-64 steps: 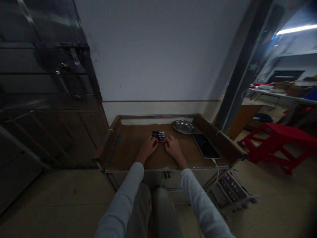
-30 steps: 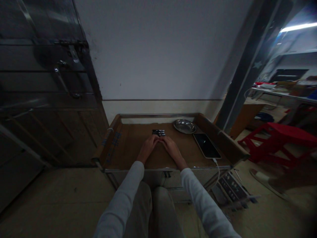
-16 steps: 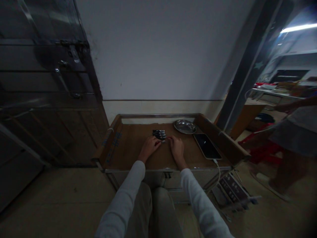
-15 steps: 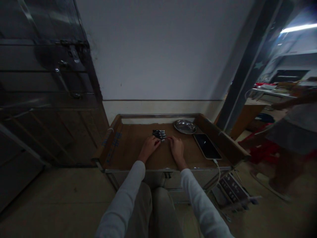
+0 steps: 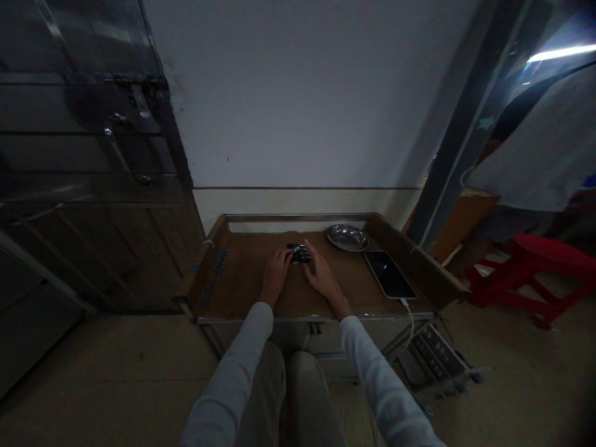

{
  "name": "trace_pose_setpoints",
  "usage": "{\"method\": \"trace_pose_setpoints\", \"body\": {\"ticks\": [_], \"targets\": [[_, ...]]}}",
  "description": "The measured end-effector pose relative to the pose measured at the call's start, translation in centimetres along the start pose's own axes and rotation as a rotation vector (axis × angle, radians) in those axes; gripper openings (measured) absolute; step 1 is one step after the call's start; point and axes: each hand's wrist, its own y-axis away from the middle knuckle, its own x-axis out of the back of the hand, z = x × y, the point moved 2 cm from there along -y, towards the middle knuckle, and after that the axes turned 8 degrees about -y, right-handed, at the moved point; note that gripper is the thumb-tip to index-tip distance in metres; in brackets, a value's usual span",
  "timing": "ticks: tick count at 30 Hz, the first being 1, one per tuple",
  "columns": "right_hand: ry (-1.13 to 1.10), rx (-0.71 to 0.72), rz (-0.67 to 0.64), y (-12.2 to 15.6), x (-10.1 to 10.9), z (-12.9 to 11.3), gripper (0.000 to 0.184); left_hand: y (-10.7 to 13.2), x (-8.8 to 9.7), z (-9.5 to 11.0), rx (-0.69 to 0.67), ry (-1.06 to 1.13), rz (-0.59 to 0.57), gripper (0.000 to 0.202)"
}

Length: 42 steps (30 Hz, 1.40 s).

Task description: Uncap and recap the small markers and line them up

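Observation:
Several small black pieces with shiny silver parts point(image 5: 300, 254) lie side by side in a short row on a brown sheet like cardboard point(image 5: 246, 273) that covers the cart top. My left hand point(image 5: 275, 273) is at the row's left end, its fingers close together and bent toward a small pale bit. Whatever those fingertips grip is too small to make out. Along the right end of the row, my right hand point(image 5: 321, 276) has its fingers stretched out, with the thumb apart from them. Its fingertips are at or touching the pieces.
A round steel dish point(image 5: 347, 238) stands at the back right. In front of it lies a phone point(image 5: 389, 274) with a white cable point(image 5: 411, 323) hanging over the edge. Raised sides border the cart point(image 5: 423, 270). To the right are a red stool point(image 5: 544, 267) and a person point(image 5: 544, 143).
My right fingers have gone from a pinch near a pale bit to stretched along the row's right end. My left fingers have shifted slightly up. The person at right has moved, uncovering the red stool.

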Motion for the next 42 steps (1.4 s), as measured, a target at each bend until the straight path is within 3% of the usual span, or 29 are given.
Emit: {"method": "trace_pose_setpoints", "body": {"ticks": [5,10,14,20,31,37,42], "targets": [[0.300,-0.180,-0.054,0.0,-0.5,1.3,0.032,0.1,-0.6,-1.1,0.206,-0.381,-0.045,0.026],[0.432,-0.235,-0.107,0.1,-0.7,1.4,0.028,0.1,-1.5,-1.5,0.205,-0.499,-0.093,0.033],[0.450,-0.258,-0.123,0.0,-0.8,1.7,0.024,-0.1,-1.7,-1.1,0.193,-0.422,-0.091,0.026],[0.430,-0.255,-0.119,-0.1,-0.9,2.0,0.021,-0.2,-1.9,0.2,-0.097,-0.089,-0.168,0.013],[0.183,-0.131,-0.171,-0.2,-1.5,2.4,0.016,-0.5,-2.3,0.0,-0.146,0.077,-0.285,0.007],[0.115,-0.075,-0.144,-0.2,-1.5,2.6,0.017,-0.4,-1.6,0.4,-0.167,0.155,-0.250,0.013],[0.310,-0.222,-0.015,0.0,-0.6,2.6,0.024,-0.4,-1.3,0.8,-0.292,0.061,-0.206,0.031]]}}
